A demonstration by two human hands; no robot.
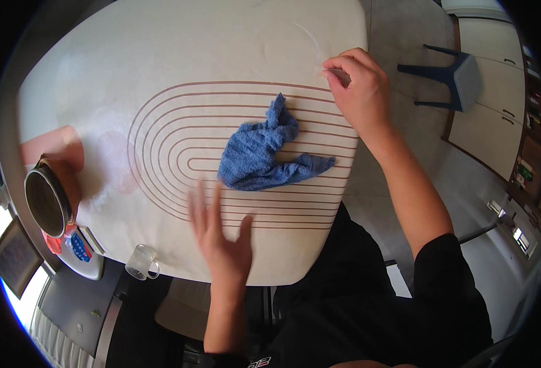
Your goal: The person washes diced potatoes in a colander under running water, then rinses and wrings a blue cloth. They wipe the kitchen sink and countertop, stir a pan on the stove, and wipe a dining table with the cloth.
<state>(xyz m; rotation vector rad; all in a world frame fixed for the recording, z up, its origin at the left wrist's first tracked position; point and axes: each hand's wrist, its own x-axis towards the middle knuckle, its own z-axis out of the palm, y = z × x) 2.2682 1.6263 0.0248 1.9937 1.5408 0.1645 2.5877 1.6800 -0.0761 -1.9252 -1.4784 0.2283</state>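
A crumpled blue terry cloth (261,156) lies on the pale table (233,41), over a printed pattern of nested brown oval lines. My left hand (224,234) is over the table just in front of the cloth, blurred, with its fingers spread and nothing in them. At the table's right edge, beyond the cloth, is my right hand (362,87). Its thumb and forefinger come together low over the surface, near a small pale speck. Whether something thin sits between those fingertips cannot be made out.
A clear glass mug (141,262) stands at the near left edge. Further left are a dark strainer-like basket (47,200) and a blue-and-white packet (78,246). A dark blue plastic stool (459,83) is on the floor to the right, before white cabinets (486,110).
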